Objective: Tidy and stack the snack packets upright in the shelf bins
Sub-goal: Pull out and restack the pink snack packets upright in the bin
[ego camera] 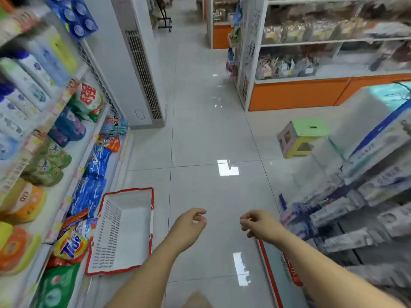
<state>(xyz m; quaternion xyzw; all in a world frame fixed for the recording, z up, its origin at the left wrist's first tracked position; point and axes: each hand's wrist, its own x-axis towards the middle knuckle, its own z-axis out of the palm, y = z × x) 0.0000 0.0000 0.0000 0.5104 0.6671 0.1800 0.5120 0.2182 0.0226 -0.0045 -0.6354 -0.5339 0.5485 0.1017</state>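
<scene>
I look down a shop aisle with both arms stretched over the tiled floor. My left hand point(191, 223) hangs with loosely curled fingers and holds nothing. My right hand point(255, 223) is likewise loosely curled and holds nothing. Far ahead on the right, a white and orange shelf unit point(298, 94) carries rows of blurred snack packets point(295, 32) in bins. Neither hand is near them.
A white basket with red rim point(124, 230) stands on the floor at the left. Detergent bags point(91, 183) fill the left shelves. A pastel stool point(300, 136) sits at the right, by tissue packs point(378, 178). A tall air conditioner point(138, 63) stands ahead.
</scene>
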